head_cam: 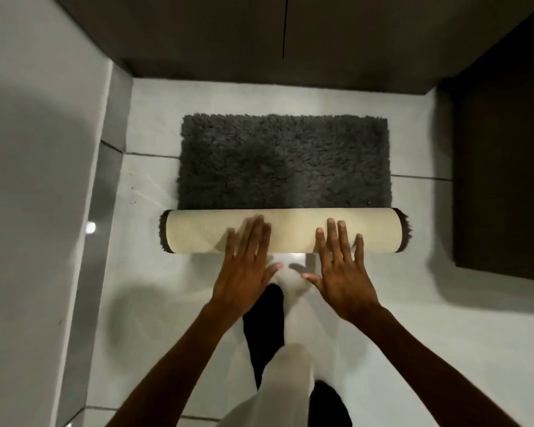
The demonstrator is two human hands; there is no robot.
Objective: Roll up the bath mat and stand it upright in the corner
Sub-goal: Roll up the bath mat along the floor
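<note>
The bath mat [284, 161] lies on the pale tiled floor [383, 334], partly rolled; its near end is wound into a cream-backed roll [290, 231] running left to right, dark pile showing at both ends of the roll; the rest of the mat lies flat beyond it, shaggy grey side up, reaching toward the dark wall [259, 41] at the far side. The left hand [244, 272] rests flat on the roll left of its middle, fingers [255, 238] spread and straight, gripping nothing; the right hand [341, 272] rests likewise right of the middle, fingers spread wide and laid on the cream backing, thumb off the roll over the floor; neither hand closes around the mat. A dark panel [500, 180] stands at the right; a grey wall [28, 180] runs along the left.
</note>
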